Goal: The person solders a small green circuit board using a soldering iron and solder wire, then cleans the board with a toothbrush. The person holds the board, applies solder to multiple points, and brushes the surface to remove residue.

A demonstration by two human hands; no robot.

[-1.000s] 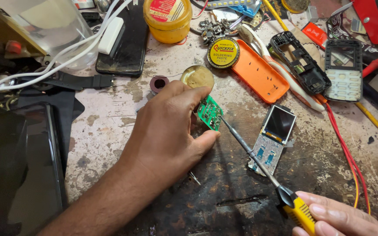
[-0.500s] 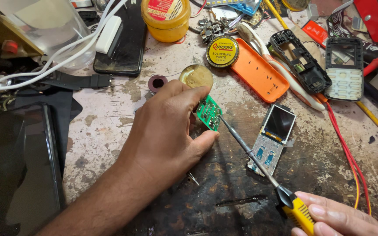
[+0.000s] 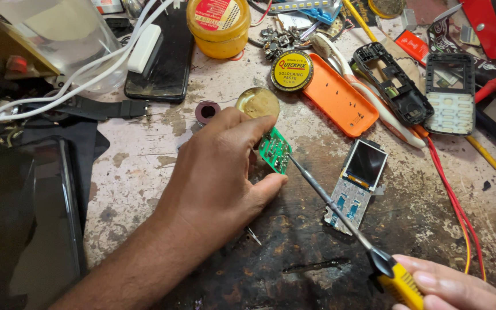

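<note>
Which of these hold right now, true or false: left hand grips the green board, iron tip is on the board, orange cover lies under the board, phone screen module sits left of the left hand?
1. The left hand pinches the small green circuit board. True.
2. The soldering iron, held by the right hand, has its tip at the board's edge. True.
3. The orange cover lies under the board. False: it lies apart, further up the bench.
4. The phone screen module sits left of the left hand. False: it lies to its right, beside the iron's shaft.
</note>
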